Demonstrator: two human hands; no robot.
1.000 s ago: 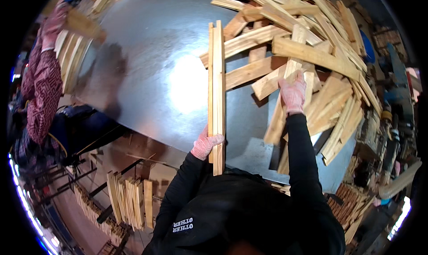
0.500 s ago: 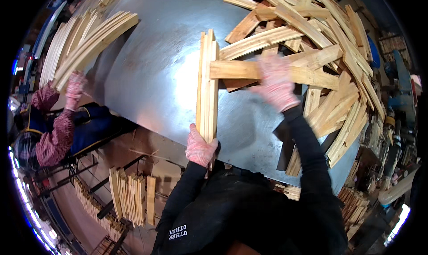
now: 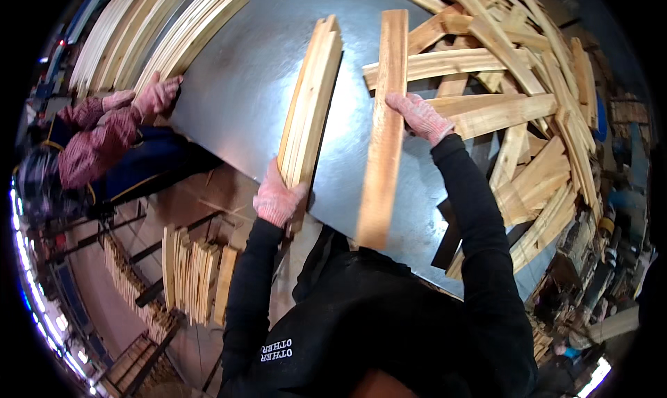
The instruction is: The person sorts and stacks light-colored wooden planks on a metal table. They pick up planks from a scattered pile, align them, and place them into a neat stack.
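Note:
My left hand (image 3: 278, 195), in a pinkish knit glove, is closed around the near end of a small bundle of wooden slats (image 3: 310, 113). The slats stand on edge, pressed side by side, and point away from me. To their right, a single wooden board (image 3: 386, 137) with a broad face turned up lies lengthwise in my right hand (image 3: 419, 116). That gloved hand grips the board's right edge; its fingertips are partly hidden. A gap of bare metal separates the board from the bundle. Beyond my right hand, a loose heap of wooden pieces (image 3: 524, 113) spreads over the table.
The metal table (image 3: 236, 113) runs under everything. At the far left, a co-worker's gloved hands (image 3: 156, 95) are at a row of upright slats (image 3: 191, 33). Below the table's left edge, more slats (image 3: 191, 273) stand on a rack. Stacked wood and machinery line the right side.
The board has swung from lying crosswise to pointing away from me, in my right hand. My left hand and the bundle have shifted left and tilted. The co-worker's hands have moved along the slats.

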